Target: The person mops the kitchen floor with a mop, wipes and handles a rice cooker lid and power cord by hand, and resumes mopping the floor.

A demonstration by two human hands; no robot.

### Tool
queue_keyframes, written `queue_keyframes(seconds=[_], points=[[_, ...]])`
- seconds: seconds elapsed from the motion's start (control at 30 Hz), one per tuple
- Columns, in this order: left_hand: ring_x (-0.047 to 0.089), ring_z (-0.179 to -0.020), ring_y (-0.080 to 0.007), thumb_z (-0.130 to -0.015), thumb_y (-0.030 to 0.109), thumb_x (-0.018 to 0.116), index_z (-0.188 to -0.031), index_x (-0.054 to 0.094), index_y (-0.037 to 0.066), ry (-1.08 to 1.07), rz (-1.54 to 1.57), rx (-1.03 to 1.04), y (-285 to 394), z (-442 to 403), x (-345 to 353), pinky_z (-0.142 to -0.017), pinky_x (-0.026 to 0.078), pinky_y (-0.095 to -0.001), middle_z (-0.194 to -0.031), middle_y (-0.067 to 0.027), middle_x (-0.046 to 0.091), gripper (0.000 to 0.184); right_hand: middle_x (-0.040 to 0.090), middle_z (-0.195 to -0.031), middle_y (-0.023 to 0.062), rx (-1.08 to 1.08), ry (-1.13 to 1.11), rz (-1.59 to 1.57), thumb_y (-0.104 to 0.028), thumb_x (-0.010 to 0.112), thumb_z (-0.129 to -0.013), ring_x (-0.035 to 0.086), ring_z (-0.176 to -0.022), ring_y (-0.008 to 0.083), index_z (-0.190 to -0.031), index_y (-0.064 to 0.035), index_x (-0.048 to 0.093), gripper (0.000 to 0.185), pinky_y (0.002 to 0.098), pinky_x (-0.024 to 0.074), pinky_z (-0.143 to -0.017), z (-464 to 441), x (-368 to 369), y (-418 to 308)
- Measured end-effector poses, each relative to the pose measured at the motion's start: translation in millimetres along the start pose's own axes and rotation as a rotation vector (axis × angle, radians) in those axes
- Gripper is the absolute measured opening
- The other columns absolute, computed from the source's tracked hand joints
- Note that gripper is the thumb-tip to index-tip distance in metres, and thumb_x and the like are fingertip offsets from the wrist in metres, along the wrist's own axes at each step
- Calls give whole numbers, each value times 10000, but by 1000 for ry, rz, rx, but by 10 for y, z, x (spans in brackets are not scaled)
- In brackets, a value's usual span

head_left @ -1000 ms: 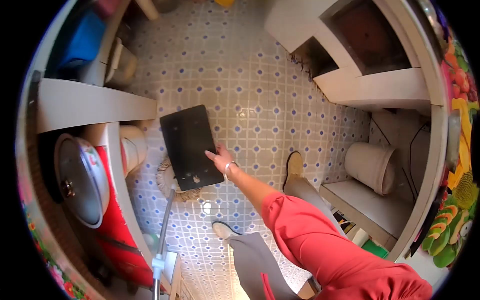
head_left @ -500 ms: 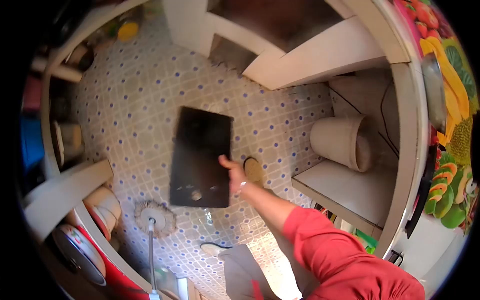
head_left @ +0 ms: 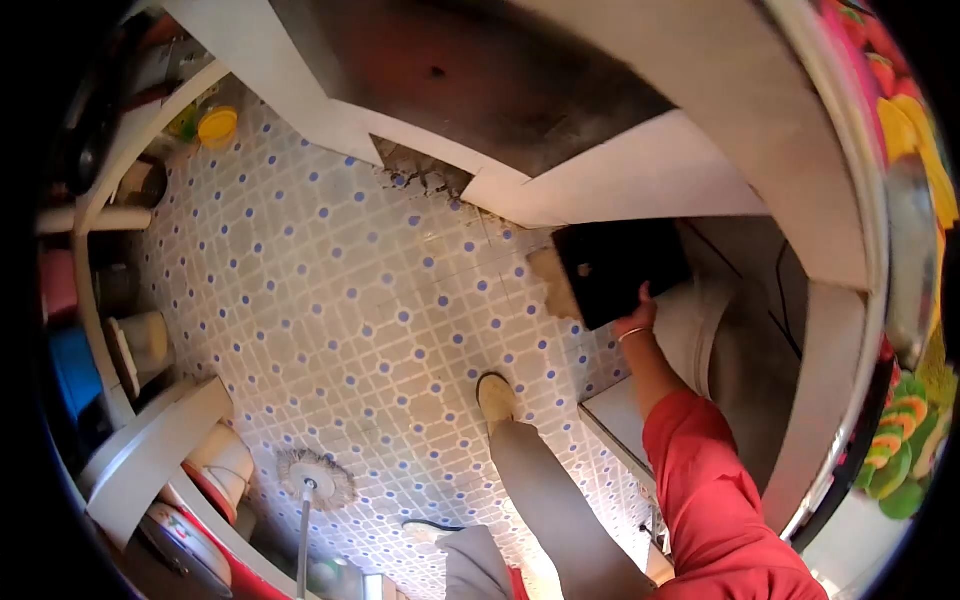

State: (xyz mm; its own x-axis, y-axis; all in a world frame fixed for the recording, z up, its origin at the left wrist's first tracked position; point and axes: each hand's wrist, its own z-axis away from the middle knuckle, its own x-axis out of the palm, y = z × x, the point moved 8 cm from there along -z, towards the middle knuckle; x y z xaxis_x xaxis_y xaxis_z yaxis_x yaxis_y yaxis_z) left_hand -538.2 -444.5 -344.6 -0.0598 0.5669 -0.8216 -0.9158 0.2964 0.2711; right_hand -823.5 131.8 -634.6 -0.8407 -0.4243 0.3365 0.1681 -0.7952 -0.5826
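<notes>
A flat, black rectangular panel (head_left: 625, 262) is in my right hand (head_left: 636, 316), which grips its near edge with the thumb on top. The panel is at the opening of the low space under the counter on the right. Just beside my hand and forearm is a whitish bucket (head_left: 680, 325), partly hidden by them. A ragged tan patch (head_left: 553, 283) shows at the panel's left edge; I cannot tell what it is. My left hand is out of view.
A round string mop (head_left: 330, 481) rests on the tiled floor (head_left: 350, 300) at lower left. Pots and buckets fill the left shelves, among them a white bucket (head_left: 222, 458). A yellow-lidded container (head_left: 217, 127) stands at the back left. Dark cables (head_left: 715, 250) hang under the counter.
My right hand has carried the black panel from above the middle of the floor to the right, toward the space under the counter. The view has shifted too.
</notes>
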Motion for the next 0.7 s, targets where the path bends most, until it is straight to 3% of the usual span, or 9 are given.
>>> queue_keyframes(seconds=[0.13,0.2,0.27,0.3,0.33,0.43,0.5,0.63,0.7], points=[[566,-741,-211,-798,166,520,-988,584,-2,0,5,-62,77,56,154,-621,448,-283,-894,-119,607,262,457,-1237,91,12,-183,40,-415,458,-851,430,-1113,296,-1250,-78,402,525,425,329,-963,-449,-73,-82],[566,-746,-211,-798,165,519,-990,584,-1,-2,62,-113,49,158,339,-626,448,-284,-896,-119,607,262,420,-1268,96,-227,65,385,-489,410,-849,420,-1126,297,-1285,-92,351,592,439,337,-956,-923,148,-516],[565,-751,-211,-798,164,518,-992,584,-1,-12,46,-125,16,165,300,-632,448,-285,-898,-120,607,263,390,-1294,104,96,-349,59,-609,366,-800,375,-1179,295,-1305,-109,316,713,420,316,-983,-637,-189,26],[565,-753,-211,-798,163,518,-992,585,-1,-16,34,-131,23,179,268,-635,447,-285,-899,-120,607,263,310,-1348,99,92,-188,360,-692,374,-735,336,-1202,305,-1299,-120,332,804,428,337,-958,-450,-255,54],[565,-756,-211,-798,163,517,-993,585,-1,-13,38,-137,23,182,256,-638,447,-285,-900,-120,607,264,284,-1358,99,338,285,400,-725,391,-701,350,-1178,316,-1303,-133,322,847,444,378,-906,-338,-409,73],[564,-763,-211,-798,161,516,-996,586,0,-23,46,-136,48,136,201,-646,447,-286,-903,-121,607,265,366,-1269,157,441,513,587,-685,418,-727,412,-1099,321,-1303,-131,292,809,444,432,-830,-106,-456,228],[564,-768,-212,-798,160,515,-998,586,0,-27,50,-144,33,129,167,-651,446,-287,-905,-121,607,266,415,-1160,191,308,666,261,-650,460,-734,438,-1047,314,-1294,-107,260,805,433,454,-804,187,-294,411],[563,-778,-212,-798,158,513,-1002,587,1,-34,62,-153,-30,142,94,-662,445,-288,-910,-122,607,267,429,-1106,195,199,459,113,-602,467,-766,451,-1032,288,-1272,-87,262,750,427,471,-783,29,-338,552],[563,-783,-212,-798,156,512,-1004,588,1,-39,71,-156,-75,164,47,-668,445,-289,-912,-123,607,268,433,-1118,176,58,245,60,-544,447,-809,451,-1039,260,-1275,-86,263,679,399,437,-857,-117,-351,519]])
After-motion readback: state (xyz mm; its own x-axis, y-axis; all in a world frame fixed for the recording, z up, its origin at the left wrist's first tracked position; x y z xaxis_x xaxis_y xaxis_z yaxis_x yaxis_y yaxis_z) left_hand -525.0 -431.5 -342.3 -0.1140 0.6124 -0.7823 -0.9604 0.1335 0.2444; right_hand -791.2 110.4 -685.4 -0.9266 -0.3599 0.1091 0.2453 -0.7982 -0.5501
